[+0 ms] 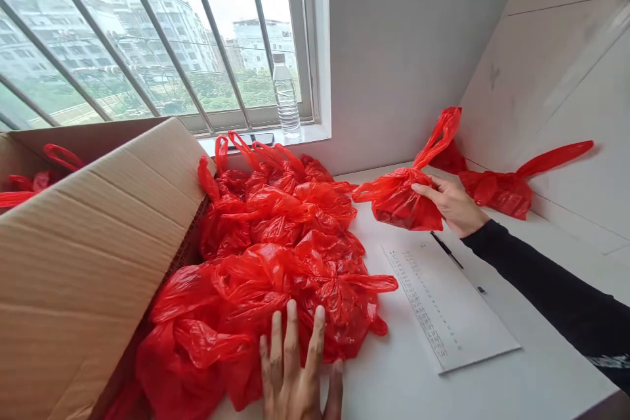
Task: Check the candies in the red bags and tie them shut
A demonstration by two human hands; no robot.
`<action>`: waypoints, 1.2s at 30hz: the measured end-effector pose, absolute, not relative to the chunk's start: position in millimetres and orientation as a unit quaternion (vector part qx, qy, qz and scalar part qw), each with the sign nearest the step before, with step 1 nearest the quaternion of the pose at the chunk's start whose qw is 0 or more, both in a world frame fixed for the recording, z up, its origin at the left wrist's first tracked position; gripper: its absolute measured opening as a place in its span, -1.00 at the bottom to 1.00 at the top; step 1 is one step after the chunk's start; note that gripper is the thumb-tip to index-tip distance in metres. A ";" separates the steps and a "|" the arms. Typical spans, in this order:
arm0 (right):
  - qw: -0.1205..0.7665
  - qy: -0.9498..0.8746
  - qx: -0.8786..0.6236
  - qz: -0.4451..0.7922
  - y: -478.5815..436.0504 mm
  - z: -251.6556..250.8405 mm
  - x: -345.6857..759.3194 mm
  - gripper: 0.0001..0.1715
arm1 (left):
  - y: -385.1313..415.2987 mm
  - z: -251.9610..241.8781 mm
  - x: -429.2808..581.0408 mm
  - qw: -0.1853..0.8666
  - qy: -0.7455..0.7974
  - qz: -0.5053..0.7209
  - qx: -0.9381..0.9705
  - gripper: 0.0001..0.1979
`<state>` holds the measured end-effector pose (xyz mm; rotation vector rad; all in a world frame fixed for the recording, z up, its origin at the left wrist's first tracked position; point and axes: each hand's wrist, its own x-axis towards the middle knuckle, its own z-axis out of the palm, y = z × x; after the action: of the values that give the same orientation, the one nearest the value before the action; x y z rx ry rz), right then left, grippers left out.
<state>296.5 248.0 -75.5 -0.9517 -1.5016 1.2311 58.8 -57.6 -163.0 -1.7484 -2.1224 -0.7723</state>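
Note:
My right hand (pixel 455 205) grips a knotted red plastic bag (pixel 403 200) from its right side, above the white tabletop (pixel 394 367). What the bag contains cannot be made out. Lower down, my left hand (pixel 298 364) rests with spread fingers against the near edge of a heap of red plastic bags (pixel 275 269). Most bags in the heap are tied, their handles sticking up or out. Beyond my right hand, another red bag (pixel 499 191) lies by the wall, one handle stretched to the right.
A large cardboard box (pixel 98 256) with red bags inside stands at the left. Printed paper (pixel 447 305), a black pen (pixel 447 249) and a small black piece (pixel 482 289) lie on the table. A water bottle (pixel 286 98) and a phone (pixel 260 139) sit on the sill of the barred window.

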 end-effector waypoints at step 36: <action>0.293 -0.725 -0.335 0.526 36.7 -95.0 290.0 -0.79 | -103.5 -89.3 65.6 -0.252 -0.760 -0.474 -0.366 -0.70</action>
<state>290.0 36.7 -95.0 -0.8916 -1.9308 1.4012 65.6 -103.5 -89.3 -1.3823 -2.8664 -1.7899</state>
